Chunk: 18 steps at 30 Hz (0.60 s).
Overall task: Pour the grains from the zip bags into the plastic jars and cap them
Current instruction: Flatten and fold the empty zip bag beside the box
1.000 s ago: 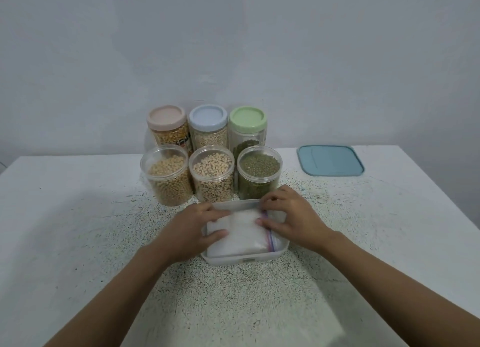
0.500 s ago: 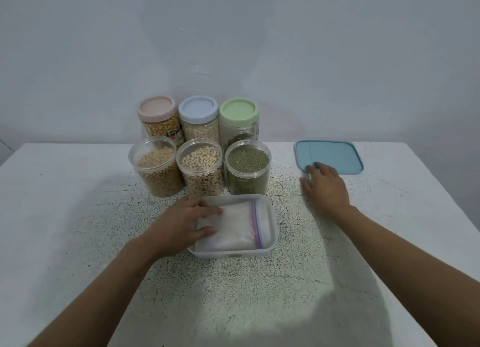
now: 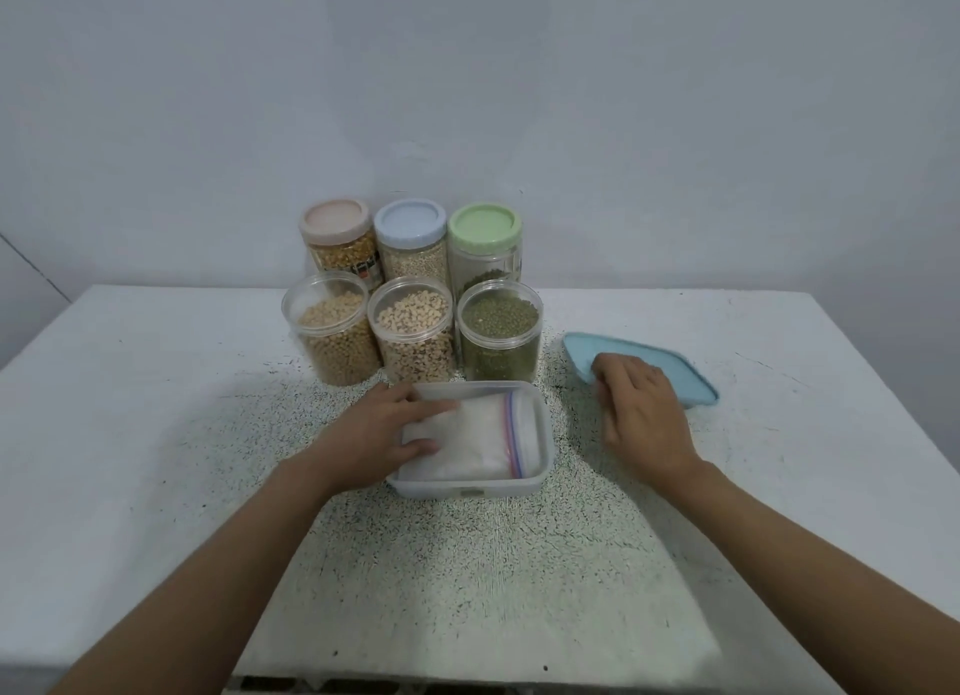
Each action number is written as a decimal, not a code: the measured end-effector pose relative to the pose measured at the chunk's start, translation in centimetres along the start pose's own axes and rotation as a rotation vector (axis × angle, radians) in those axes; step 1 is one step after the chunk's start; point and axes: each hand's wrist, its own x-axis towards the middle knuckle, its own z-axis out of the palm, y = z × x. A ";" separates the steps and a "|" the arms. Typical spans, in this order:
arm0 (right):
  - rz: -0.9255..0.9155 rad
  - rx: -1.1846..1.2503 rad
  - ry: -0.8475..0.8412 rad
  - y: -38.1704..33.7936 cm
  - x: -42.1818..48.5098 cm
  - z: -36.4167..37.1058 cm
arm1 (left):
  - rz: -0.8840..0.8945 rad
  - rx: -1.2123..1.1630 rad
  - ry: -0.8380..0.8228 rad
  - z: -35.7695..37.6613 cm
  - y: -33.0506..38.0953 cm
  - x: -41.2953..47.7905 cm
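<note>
A white box (image 3: 470,486) sits mid-table with folded zip bags (image 3: 483,437) inside. My left hand (image 3: 382,432) rests on the box's left rim, its fingers lying on the bags. My right hand (image 3: 641,416) grips the near edge of the blue lid (image 3: 660,369), which is tilted and lifted off the table. Behind the box stand three uncapped jars: yellow beans (image 3: 332,330), pale beans (image 3: 413,328), green grains (image 3: 498,330). Three capped jars stand in the back row, with a pink cap (image 3: 336,218), a blue cap (image 3: 410,220) and a green cap (image 3: 484,225).
The white speckled table (image 3: 156,434) ends at a grey wall behind the jars. Its right edge runs close by the lid's side, and its front edge lies below my forearms.
My right hand left the zip bags, reached right to the blue lid, took hold of it and pulled it nearer, tilting it up. My left hand stayed on the box.
</note>
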 end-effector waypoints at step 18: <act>-0.180 0.374 -0.038 -8.3 6.2 -1.8 | -0.053 -0.041 0.155 0.0 0.8 -0.7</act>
